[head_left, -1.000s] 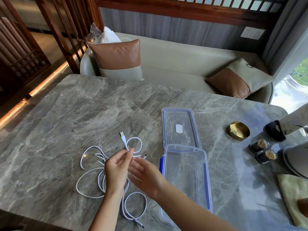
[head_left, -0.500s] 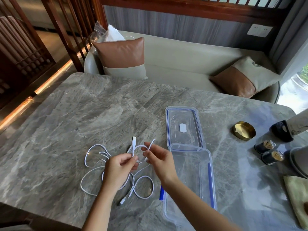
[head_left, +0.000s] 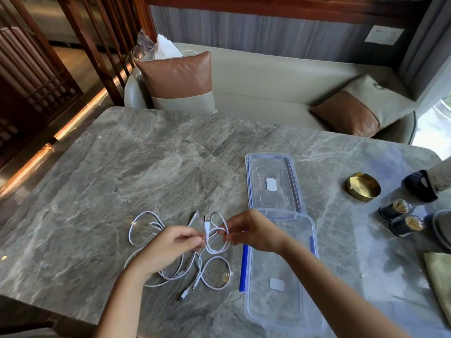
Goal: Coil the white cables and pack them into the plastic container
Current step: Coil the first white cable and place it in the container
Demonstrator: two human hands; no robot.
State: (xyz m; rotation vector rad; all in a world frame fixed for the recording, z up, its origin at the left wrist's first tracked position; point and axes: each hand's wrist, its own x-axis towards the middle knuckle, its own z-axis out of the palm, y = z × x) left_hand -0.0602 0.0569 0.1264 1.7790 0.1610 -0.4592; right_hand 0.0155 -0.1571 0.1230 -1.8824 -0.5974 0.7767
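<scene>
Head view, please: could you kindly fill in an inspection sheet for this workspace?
Surface: grey marble table.
Job's things: clear plastic container open, no cable inside; its lid lies flat beyond it.
Clutter: brass dish, two small dark jars, pale green cloth at right.
Grips: left hand and right hand each pinch the white cables, a small coil between them.
Cables: the rest lies in loose loops on the table.
Surroundings: sofa with two cushions, wooden screen.

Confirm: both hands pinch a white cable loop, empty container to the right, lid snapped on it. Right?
No. The head view shows the lid off, lying flat on the table beyond the container. The rest holds: left hand and right hand pinch the white cable loop, and the container is empty.
</scene>
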